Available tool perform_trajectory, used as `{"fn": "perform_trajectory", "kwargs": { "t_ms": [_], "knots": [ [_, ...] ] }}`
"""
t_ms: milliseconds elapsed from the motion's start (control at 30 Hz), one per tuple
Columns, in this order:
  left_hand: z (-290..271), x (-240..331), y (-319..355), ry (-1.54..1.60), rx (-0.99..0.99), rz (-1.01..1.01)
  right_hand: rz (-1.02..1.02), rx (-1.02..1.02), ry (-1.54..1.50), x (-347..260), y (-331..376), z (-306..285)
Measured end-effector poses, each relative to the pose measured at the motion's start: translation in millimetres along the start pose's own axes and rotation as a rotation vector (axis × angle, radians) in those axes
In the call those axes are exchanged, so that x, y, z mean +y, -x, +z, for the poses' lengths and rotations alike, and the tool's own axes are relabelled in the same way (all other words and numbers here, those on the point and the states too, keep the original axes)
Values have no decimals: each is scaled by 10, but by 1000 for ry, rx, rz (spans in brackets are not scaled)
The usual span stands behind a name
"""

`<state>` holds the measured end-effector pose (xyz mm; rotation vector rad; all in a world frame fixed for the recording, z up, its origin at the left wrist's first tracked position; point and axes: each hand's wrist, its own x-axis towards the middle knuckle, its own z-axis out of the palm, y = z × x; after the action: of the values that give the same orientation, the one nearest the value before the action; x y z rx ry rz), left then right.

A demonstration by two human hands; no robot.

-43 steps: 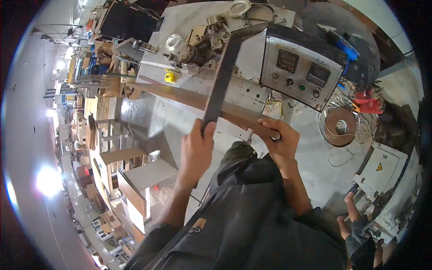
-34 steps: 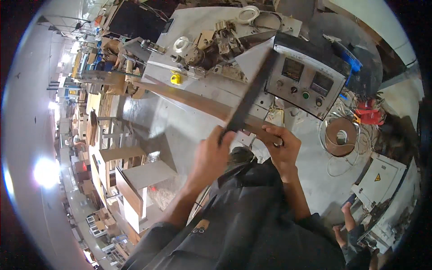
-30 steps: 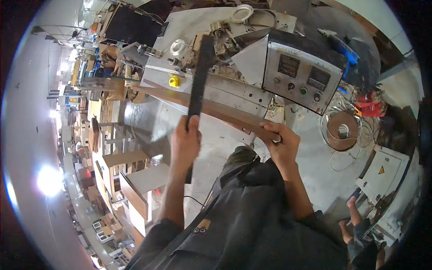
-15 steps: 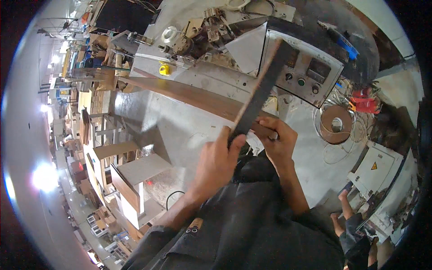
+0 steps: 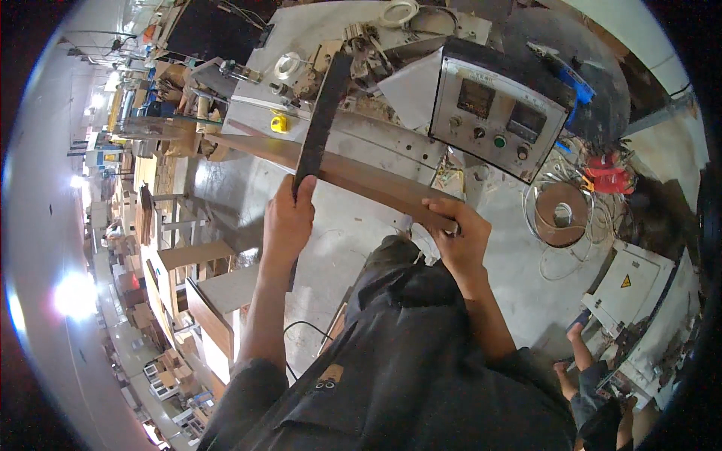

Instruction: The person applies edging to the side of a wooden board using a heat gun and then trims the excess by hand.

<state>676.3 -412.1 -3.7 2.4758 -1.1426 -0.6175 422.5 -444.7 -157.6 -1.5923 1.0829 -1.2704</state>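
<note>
My left hand [image 5: 289,219] is closed round a long, flat dark bar that looks like a flat file [image 5: 322,120]. The bar stands steeply, its upper part crossing a long brown wooden board [image 5: 368,184]; whether the two touch I cannot tell. The board runs from the far left toward me, along the machine's edge. My right hand [image 5: 465,229] grips its near end, thumb and fingers wrapped over it. A small shiny spot shows at those fingers, too small to make out.
Ahead is a machine with a control panel [image 5: 496,116] and a yellow tape measure [image 5: 279,123] on its bed. A brown roll of banding [image 5: 562,212] lies among cables at right. Board pieces [image 5: 207,316] stand at left. Another person's legs [image 5: 577,342] show at lower right.
My left hand has moved left with the file, away from my right hand. The file now crosses the board farther from its near end. My right hand stays at that end.
</note>
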Motion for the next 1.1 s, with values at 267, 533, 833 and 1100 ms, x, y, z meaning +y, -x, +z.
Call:
{"fn": "perform_trajectory", "kwargs": {
  "t_ms": [267, 533, 833, 1100],
  "knots": [
    [577, 416, 950, 33, -286, 123, 37, -53, 35, -29, 9, -85],
    [253, -9, 270, 81, -93, 42, 19, -36, -43, 30, -33, -19],
    [583, 483, 957, 81, -306, 210, 95, -126, 113, -89, -64, -139],
    [124, 46, 187, -62, -84, -58, -28, -23, 17, 5, -39, -43]
  ]
}}
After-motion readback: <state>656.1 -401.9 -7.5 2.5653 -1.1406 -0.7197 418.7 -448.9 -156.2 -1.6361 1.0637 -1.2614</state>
